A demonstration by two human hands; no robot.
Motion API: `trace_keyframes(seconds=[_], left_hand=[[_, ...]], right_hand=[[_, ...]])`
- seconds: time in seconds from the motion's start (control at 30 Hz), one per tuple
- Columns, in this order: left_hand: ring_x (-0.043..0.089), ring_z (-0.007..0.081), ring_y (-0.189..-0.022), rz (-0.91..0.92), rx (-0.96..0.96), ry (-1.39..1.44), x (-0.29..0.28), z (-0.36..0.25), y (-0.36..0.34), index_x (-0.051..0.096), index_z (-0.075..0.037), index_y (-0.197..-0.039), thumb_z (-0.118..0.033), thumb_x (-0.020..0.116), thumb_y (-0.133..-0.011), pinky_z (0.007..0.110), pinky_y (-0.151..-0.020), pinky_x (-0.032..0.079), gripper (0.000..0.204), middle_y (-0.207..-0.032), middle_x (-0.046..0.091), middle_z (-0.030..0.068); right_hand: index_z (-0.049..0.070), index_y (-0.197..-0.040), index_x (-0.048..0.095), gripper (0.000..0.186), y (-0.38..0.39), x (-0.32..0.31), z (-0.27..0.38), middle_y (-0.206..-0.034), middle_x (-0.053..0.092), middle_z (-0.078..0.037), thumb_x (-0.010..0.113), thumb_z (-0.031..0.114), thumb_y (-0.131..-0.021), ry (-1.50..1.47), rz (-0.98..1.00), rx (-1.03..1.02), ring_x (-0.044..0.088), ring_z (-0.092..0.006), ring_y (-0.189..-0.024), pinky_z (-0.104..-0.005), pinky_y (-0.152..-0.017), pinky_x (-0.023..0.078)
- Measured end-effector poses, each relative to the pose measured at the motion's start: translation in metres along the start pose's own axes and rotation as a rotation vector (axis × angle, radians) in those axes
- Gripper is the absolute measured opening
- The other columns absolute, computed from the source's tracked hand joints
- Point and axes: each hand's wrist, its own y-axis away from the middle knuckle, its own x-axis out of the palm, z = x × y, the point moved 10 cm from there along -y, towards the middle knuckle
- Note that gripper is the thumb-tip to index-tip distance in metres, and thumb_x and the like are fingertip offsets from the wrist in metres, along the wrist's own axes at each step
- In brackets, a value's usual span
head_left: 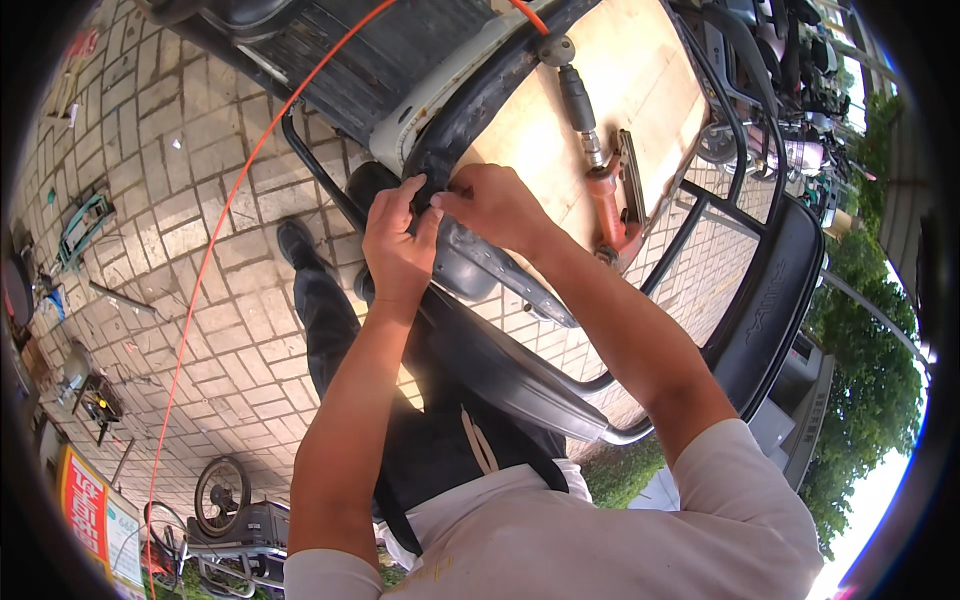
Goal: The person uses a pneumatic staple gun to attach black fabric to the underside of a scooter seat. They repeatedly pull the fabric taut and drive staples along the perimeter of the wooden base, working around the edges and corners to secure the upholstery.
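the black cover (472, 108) runs along one edge of the wooden board (650, 85), and its near corner sits between both hands. the right hand (492, 203) pinches the black material with thumb and fingertips; the left hand (398, 235) lies against it, though i cannot tell how firmly its grip closes. that long edge looks wrapped, while the corner seems unfinished; how the far edges stand is hard to tell. the red air stapler (608, 205) rests unheld on the board, with the orange hose (528, 15) above.
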Motion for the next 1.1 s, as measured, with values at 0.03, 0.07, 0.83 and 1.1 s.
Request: trace_keyframes(seconds=[0.03, 0.07, 0.83, 1.1], left_hand=[[0.057, 0.0204, -0.076, 0.0, 0.003, 0.007, 0.0, 0.0, 0.0, 0.069, -0.009, -0.122, -0.006, 0.075, -0.083, 0.031, -0.071, 0.05, 0.04, -0.093, 0.061, 0.0072], [0.056, 0.0204, -0.076, -0.002, 0.001, 0.013, 0.0, 0.001, -0.001, 0.068, -0.009, -0.125, -0.006, 0.075, -0.083, 0.031, -0.071, 0.05, 0.042, -0.092, 0.059, 0.007], [0.059, 0.0132, -0.096, 0.117, -0.083, 0.166, 0.005, 0.01, 0.005, 0.062, -0.003, -0.134, 0.0, 0.071, -0.091, 0.027, -0.091, 0.051, 0.043, -0.115, 0.056, 0.008], [0.054, 0.0309, -0.114, 0.229, 0.136, -0.056, 0.005, -0.007, -0.001, 0.066, -0.015, -0.134, -0.003, 0.075, -0.082, 0.039, -0.098, 0.048, 0.054, -0.128, 0.055, 0.0127]], right_hand=[[-0.006, -0.086, 0.07, 0.035, 0.004, -0.003, -0.001, -0.074, 0.068, -0.021, 0.071, 0.029, -0.086, -0.025, -0.053, 0.013, 0.067, -0.0315, -0.068, -0.0406, -0.065, 0.051], [-0.006, -0.086, 0.07, 0.035, 0.005, -0.006, -0.002, -0.073, 0.068, -0.021, 0.072, 0.029, -0.086, -0.05, -0.105, 0.026, 0.067, -0.0312, -0.068, -0.0405, -0.065, 0.05], [-0.003, -0.081, 0.065, 0.027, 0.004, 0.007, 0.003, -0.066, 0.061, -0.015, 0.072, 0.022, -0.087, -0.057, 0.008, 0.057, 0.059, -0.0257, -0.061, -0.0393, -0.059, 0.046], [-0.001, -0.085, 0.068, 0.022, 0.004, 0.005, -0.007, -0.069, 0.064, -0.018, 0.072, 0.021, -0.085, -0.011, 0.013, -0.044, 0.063, -0.0313, -0.063, -0.0418, -0.062, 0.048]])
